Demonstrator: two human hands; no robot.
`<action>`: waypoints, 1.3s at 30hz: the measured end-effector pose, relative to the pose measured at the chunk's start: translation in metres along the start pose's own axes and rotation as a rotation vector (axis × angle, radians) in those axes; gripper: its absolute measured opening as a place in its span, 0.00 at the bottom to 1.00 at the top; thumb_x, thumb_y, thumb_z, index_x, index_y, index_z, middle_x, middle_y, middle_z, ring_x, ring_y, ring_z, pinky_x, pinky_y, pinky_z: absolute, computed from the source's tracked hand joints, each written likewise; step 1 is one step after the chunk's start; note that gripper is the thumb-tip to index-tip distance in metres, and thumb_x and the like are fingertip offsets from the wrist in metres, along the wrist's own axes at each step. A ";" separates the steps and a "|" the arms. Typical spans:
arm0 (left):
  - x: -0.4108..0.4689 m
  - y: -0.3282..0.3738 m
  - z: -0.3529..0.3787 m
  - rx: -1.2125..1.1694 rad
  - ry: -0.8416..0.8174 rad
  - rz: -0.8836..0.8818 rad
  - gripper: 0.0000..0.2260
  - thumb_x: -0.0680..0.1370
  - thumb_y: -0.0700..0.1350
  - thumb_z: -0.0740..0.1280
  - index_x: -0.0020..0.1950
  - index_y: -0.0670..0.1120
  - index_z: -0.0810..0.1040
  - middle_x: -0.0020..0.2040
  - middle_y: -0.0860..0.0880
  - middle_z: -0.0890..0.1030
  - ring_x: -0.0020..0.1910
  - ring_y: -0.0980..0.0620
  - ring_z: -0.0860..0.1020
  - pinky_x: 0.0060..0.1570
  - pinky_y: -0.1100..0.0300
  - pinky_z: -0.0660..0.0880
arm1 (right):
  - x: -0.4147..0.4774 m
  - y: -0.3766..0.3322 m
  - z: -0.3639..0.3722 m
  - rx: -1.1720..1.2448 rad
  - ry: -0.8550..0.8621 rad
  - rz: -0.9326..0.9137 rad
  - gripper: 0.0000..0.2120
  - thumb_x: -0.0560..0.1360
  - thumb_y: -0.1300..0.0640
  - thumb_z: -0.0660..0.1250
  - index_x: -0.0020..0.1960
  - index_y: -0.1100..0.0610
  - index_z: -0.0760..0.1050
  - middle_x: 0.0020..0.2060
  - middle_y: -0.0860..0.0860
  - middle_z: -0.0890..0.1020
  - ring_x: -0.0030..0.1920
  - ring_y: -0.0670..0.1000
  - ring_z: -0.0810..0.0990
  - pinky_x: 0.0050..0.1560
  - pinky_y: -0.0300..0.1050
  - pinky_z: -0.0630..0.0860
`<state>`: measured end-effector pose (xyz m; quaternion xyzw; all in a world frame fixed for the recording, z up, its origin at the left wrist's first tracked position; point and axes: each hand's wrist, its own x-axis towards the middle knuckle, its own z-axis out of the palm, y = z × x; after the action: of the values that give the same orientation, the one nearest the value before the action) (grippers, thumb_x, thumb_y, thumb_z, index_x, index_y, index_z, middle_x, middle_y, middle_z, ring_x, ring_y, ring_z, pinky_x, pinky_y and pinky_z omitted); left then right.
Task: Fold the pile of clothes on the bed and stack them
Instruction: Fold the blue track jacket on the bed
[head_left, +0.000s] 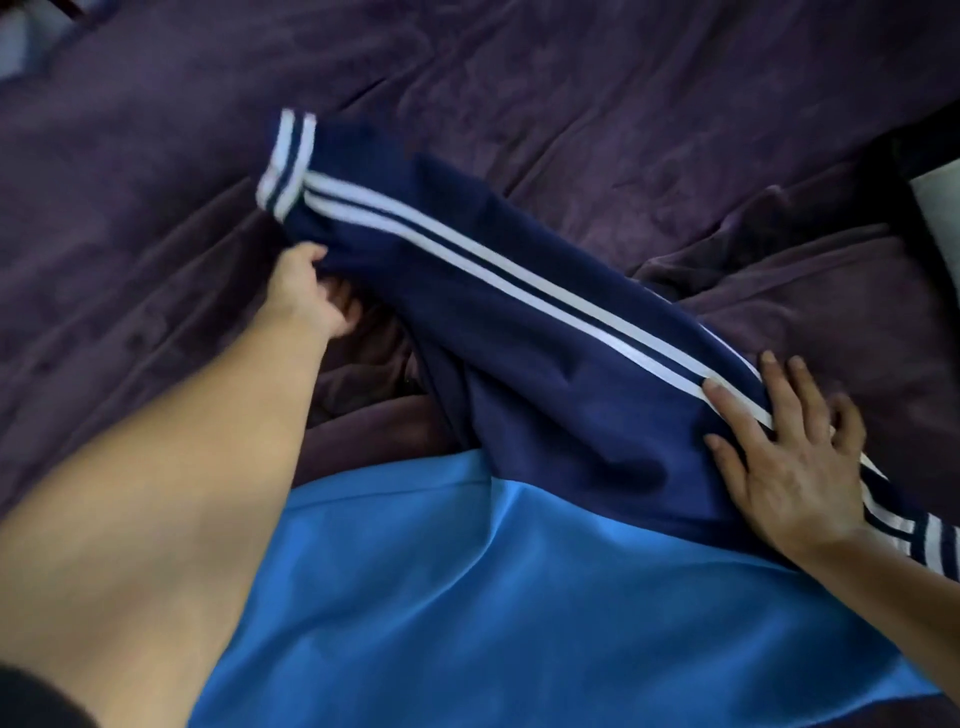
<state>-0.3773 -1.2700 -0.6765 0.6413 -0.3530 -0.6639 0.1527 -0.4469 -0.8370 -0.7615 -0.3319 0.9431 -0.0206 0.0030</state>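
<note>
Across the middle of the bed stretches a navy garment (519, 332) with white stripes, running slantwise from one striped cuff (285, 161) at the far left to a second cuff (935, 540) at the near right. The left hand (306, 296) pinches the navy cloth just below the far cuff, fingers curled round a fold and holding it up off the cover. The right hand (789, 457) lies flat with fingers spread, pressing the near end down across the stripes. The garment's near edge overlaps a blue cloth (519, 597); whether that is a separate piece I cannot tell. A crumpled purple cover (623, 104) lies all around. By my reckoning this piece is only laid out, not yet doubled over, and no finished stack shows, so most of the folding seems left.
</note>
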 end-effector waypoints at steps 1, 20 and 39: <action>0.007 -0.006 -0.006 0.003 0.010 -0.046 0.06 0.76 0.48 0.64 0.49 0.47 0.76 0.43 0.48 0.80 0.45 0.50 0.79 0.51 0.57 0.75 | 0.000 0.000 0.001 -0.001 0.010 -0.002 0.24 0.79 0.43 0.52 0.74 0.46 0.63 0.75 0.59 0.60 0.75 0.62 0.58 0.67 0.67 0.55; -0.057 0.102 -0.007 -0.121 -0.378 0.200 0.24 0.60 0.27 0.58 0.53 0.36 0.78 0.54 0.40 0.80 0.55 0.41 0.80 0.57 0.51 0.77 | 0.071 -0.067 -0.078 0.391 -0.070 0.111 0.31 0.68 0.36 0.62 0.65 0.54 0.72 0.72 0.56 0.67 0.73 0.58 0.64 0.69 0.63 0.62; -0.156 -0.045 -0.276 -0.526 -0.673 0.187 0.37 0.59 0.41 0.76 0.68 0.45 0.71 0.67 0.45 0.75 0.70 0.43 0.69 0.69 0.43 0.64 | 0.006 -0.218 -0.193 0.441 0.217 -0.713 0.15 0.69 0.60 0.67 0.54 0.50 0.77 0.37 0.54 0.76 0.37 0.59 0.76 0.30 0.48 0.69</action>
<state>-0.0813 -1.2116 -0.5707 0.2937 -0.2585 -0.8866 0.2466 -0.3186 -1.0038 -0.5593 -0.6244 0.7372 -0.2562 -0.0327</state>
